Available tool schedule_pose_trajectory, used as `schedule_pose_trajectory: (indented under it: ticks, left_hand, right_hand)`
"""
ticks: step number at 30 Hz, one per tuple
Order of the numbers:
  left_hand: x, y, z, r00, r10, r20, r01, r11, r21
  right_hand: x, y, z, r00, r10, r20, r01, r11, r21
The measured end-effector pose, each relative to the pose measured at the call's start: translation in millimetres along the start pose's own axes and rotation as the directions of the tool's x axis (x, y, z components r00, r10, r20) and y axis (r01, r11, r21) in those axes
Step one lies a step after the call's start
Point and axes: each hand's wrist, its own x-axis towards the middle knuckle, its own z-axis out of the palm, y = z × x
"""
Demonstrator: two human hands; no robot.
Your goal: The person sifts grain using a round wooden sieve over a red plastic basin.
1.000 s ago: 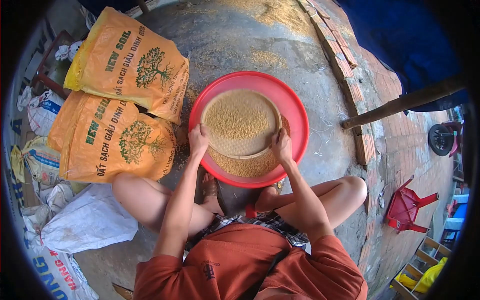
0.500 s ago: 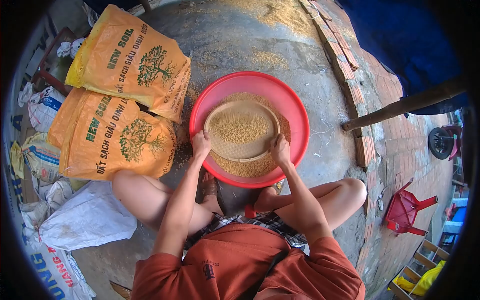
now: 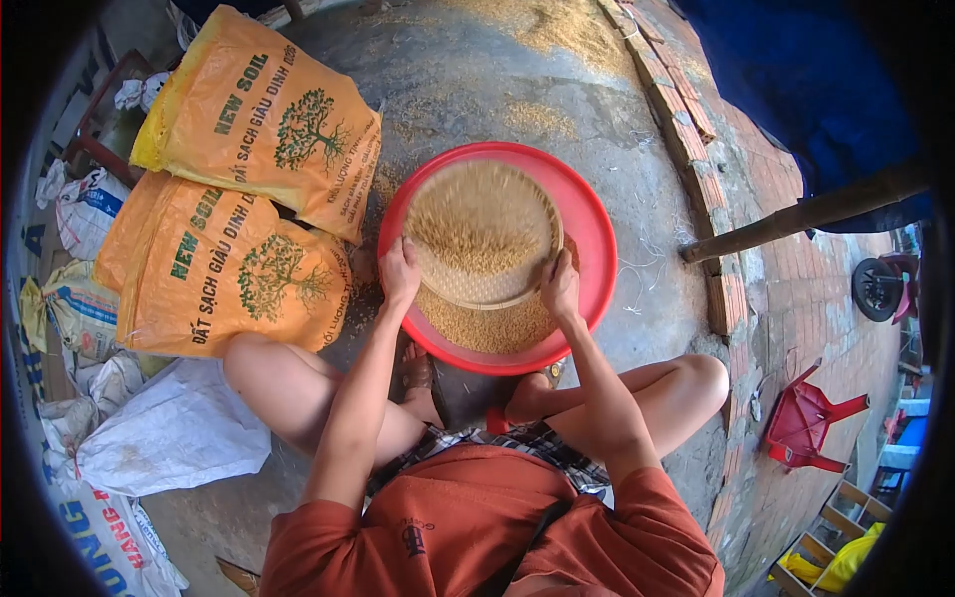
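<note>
A round woven winnowing basket (image 3: pixel 497 287) is held over a wide red plastic basin (image 3: pixel 595 239). My left hand (image 3: pixel 400 272) grips its left rim, with the fingers wrapped round the edge. On the opposite side, my right hand (image 3: pixel 560 287) is closed on the right rim. Grain (image 3: pixel 468 237) in the basket is smeared by motion, spread across its middle and far part. Below the basket, more golden grain (image 3: pixel 484 329) lies in the basin and shows along the near side.
Two orange soil bags (image 3: pixel 269 129) lie at the left, with a white sack (image 3: pixel 174 433) nearer me. Scattered grain (image 3: pixel 557 30) covers floor at the far side. A brick edge (image 3: pixel 686 139), a wooden pole (image 3: pixel 806 211) and an overturned red stool (image 3: pixel 811 418) are at the right.
The basket's far side has risen and moved away from me, and it looks larger. Its grain has gone from a settled patch to a blurred, spreading mass. Both hands keep hold of the rim.
</note>
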Motion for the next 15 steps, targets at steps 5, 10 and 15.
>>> schedule_pose_trajectory:
  ticks: [5, 10, 15]
  left_hand:
    - [-10, -14, 5, 0.986, -0.079, 0.147, 0.054, 0.985, 0.166]
    - [13, 65, -43, 0.989, 0.032, -0.144, -0.052, 0.988, -0.144]
    - [23, 70, -45, 0.979, 0.087, -0.185, -0.128, 0.966, -0.223]
  right_hand:
    - [-5, 17, 3, 0.997, 0.031, 0.074, -0.026, 0.998, -0.064]
    - [9, -42, -45, 0.992, -0.064, -0.105, 0.081, 0.983, 0.167]
    - [18, -49, -46, 0.977, -0.07, -0.201, 0.102, 0.983, 0.154]
